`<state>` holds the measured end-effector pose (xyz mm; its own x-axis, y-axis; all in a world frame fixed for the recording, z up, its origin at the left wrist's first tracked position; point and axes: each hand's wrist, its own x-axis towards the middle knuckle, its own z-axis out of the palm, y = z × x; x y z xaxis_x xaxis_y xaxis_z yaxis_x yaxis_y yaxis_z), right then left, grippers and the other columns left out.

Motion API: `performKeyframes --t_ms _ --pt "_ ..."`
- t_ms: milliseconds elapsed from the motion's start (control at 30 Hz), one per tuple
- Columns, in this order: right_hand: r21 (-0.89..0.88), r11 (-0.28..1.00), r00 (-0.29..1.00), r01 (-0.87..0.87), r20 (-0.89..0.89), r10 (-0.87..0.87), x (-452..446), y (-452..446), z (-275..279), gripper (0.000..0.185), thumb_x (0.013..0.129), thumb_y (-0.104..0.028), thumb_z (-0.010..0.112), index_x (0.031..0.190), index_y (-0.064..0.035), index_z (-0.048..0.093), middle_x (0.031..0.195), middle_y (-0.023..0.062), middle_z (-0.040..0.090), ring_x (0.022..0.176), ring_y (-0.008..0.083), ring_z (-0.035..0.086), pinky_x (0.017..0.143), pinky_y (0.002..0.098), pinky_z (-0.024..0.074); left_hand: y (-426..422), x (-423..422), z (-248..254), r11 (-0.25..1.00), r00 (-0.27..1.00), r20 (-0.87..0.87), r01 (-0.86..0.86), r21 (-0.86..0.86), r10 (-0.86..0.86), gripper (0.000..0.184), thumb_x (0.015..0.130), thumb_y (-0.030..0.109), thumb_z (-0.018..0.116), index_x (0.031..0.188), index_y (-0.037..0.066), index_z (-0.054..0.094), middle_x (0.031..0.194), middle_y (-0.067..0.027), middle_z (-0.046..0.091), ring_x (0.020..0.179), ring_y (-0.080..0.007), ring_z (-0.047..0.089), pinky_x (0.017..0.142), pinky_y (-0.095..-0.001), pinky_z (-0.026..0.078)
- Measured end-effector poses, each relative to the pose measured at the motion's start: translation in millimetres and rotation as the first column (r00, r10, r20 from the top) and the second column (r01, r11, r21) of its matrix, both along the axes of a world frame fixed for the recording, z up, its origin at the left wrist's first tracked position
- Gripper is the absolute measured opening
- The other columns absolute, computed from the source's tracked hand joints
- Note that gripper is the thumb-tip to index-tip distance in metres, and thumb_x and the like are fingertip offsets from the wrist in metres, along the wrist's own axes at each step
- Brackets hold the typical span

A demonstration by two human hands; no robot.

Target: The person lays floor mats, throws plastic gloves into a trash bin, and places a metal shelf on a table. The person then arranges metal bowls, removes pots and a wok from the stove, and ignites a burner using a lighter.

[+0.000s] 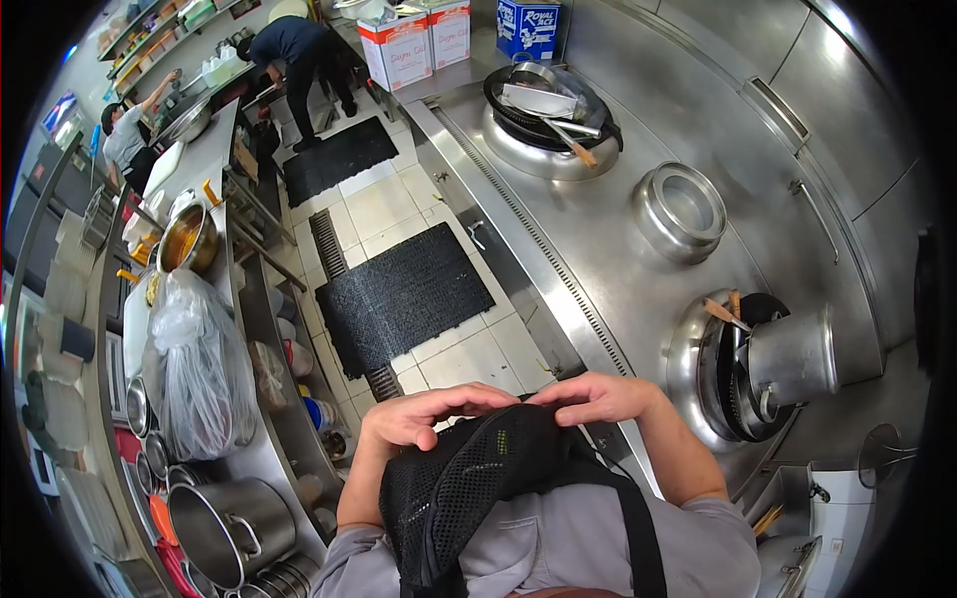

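Observation:
A black mesh cap or bag (449,488) with dark straps lies against my chest, over a grey shirt. At its upper left edge is my left hand (424,411), its fingers stretched along the top and the thumb apart. From the other side my right hand (598,399) reaches to the same top edge, with its fingers extended and the thumb lower. The fingertips of both hands come close together at the black fabric. Whether they pinch it is hidden.
On the right, a steel range (588,229) holds woks and a steel pot (793,349). A shelf counter at left bears a plastic bag (199,369) and a large pot (234,528). Black mats (404,299) lie on the tiles. Two people stand at the far end.

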<state>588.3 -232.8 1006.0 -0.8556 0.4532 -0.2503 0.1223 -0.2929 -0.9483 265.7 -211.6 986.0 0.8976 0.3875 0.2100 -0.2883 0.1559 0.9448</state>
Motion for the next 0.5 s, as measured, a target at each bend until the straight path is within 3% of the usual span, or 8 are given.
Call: performKeyframes --t_ms 67,100,133,200,267,333,400,500 --pt "-0.049 0.998 0.994 0.048 0.101 -0.043 18 1 -7 0.043 0.1 -0.02 0.063 0.139 -0.0027 0.056 0.126 0.0055 0.065 0.115 0.0136 0.059 0.1 0.0294 0.0456 16 10 0 0.991 0.992 -0.002 0.125 -0.043 -0.125 0.126 0.067 0.086 0.062 0.151 -0.004 0.035 0.153 -0.0188 0.039 0.139 -0.0313 0.042 0.114 -0.044 0.032" --pt "-0.01 0.998 0.992 0.057 0.114 -0.055 21 3 -10 0.033 0.099 -0.019 0.065 0.128 -0.0029 0.065 0.112 0.0027 0.07 0.104 0.0116 0.062 0.093 0.0283 0.0483 27 16 -6 0.985 0.986 -0.023 0.163 -0.049 -0.164 0.127 0.065 0.084 0.067 0.151 -0.004 0.035 0.153 -0.0177 0.039 0.139 -0.0298 0.042 0.115 -0.044 0.031" --pt "-0.008 0.998 0.992 0.06 0.109 -0.059 26 6 -10 0.033 0.099 -0.019 0.065 0.128 -0.0029 0.065 0.112 0.0027 0.07 0.104 0.0116 0.062 0.093 0.0283 0.0483 32 20 -9 0.985 0.985 -0.029 0.166 -0.047 -0.168 0.127 0.065 0.084 0.067 0.151 -0.004 0.035 0.153 -0.0177 0.039 0.139 -0.0298 0.042 0.115 -0.044 0.031" --pt "0.105 0.991 0.977 0.081 0.189 -0.1 35 10 -7 0.025 0.097 -0.019 0.067 0.116 -0.0028 0.07 0.103 0.001 0.071 0.096 0.0105 0.063 0.085 0.0288 0.0497 43 32 -8 0.952 0.971 -0.038 0.222 -0.209 -0.235 0.126 0.065 0.082 0.07 0.151 -0.004 0.035 0.152 -0.0169 0.04 0.138 -0.0289 0.043 0.115 -0.0432 0.032" --pt "0.204 0.969 0.968 0.136 0.181 -0.174 46 13 4 0.021 0.096 -0.018 0.068 0.111 -0.0029 0.071 0.099 0.002 0.071 0.092 0.0121 0.064 0.082 0.0299 0.0501 50 42 -1 0.939 0.967 -0.037 0.236 -0.25 -0.252 0.126 0.064 0.08 0.073 0.15 -0.003 0.036 0.151 -0.0167 0.042 0.136 -0.0288 0.045 0.115 -0.0419 0.033" --pt "0.277 0.94 0.95 0.2 0.181 -0.255 58 11 22 0.018 0.095 -0.017 0.068 0.106 -0.0031 0.072 0.095 0.0031 0.071 0.089 0.0136 0.065 0.078 0.031 0.0505 56 54 14 0.95 0.976 -0.076 0.177 -0.257 -0.202 0.127 0.061 0.081 0.072 0.149 -0.004 0.038 0.15 -0.0174 0.044 0.134 -0.0276 0.047 0.113 -0.0408 0.034" --pt "0.552 0.81 0.902 0.2 0.218 -0.372 65 13 40 0.015 0.093 -0.014 0.068 0.103 -0.0039 0.072 0.092 0.0069 0.07 0.085 0.0198 0.066 0.075 0.033 0.0511 56 59 31 0.961 0.98 -0.145 0.097 -0.257 -0.138 0.128 0.059 0.083 0.071 0.147 -0.005 0.041 0.146 -0.0186 0.048 0.131 -0.0266 0.05 0.11 -0.0402 0.037" --pt "0.577 0.791 0.905 0.204 0.198 -0.378 77 6 44 0.013 0.093 -0.013 0.067 0.102 -0.0044 0.072 0.089 0.0087 0.068 0.085 0.0233 0.066 0.077 0.0335 0.0516 58 66 34 0.968 0.98 -0.157 0.081 -0.237 -0.12 0.129 0.059 0.084 0.069 0.146 -0.007 0.041 0.144 -0.0197 0.051 0.131 -0.0278 0.051 0.109 -0.0404 0.039"
